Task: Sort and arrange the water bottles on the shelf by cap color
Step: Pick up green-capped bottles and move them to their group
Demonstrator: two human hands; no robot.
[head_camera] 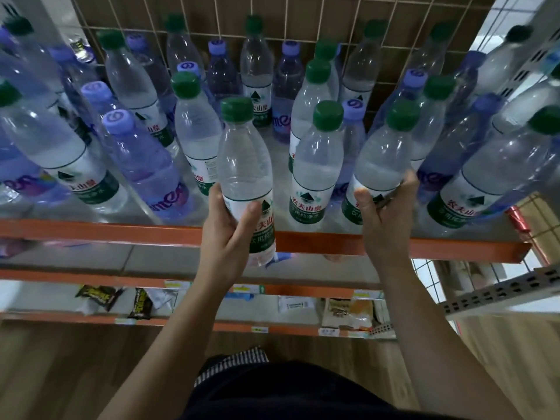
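Left grip (225, 234) holding green-capped bottle (245, 165), purple-capped bottles (142, 165) around

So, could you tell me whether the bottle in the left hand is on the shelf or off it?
Off it: the left hand grips the bottle, whose base hangs in front of the orange shelf edge.

a shop, grocery or convenience type. tiered metal shelf (394, 247) with orange front edges, a wire mesh back panel (303, 22) and a grey perforated rail (500, 294) at the side. top tier is packed with many branded water bottles (315, 165), green and purple caps. small price tags (260, 329) are stuck on the lower shelf edges. packaged snacks (347, 313) lie on the lowest tier. wood-look floor (60, 374).
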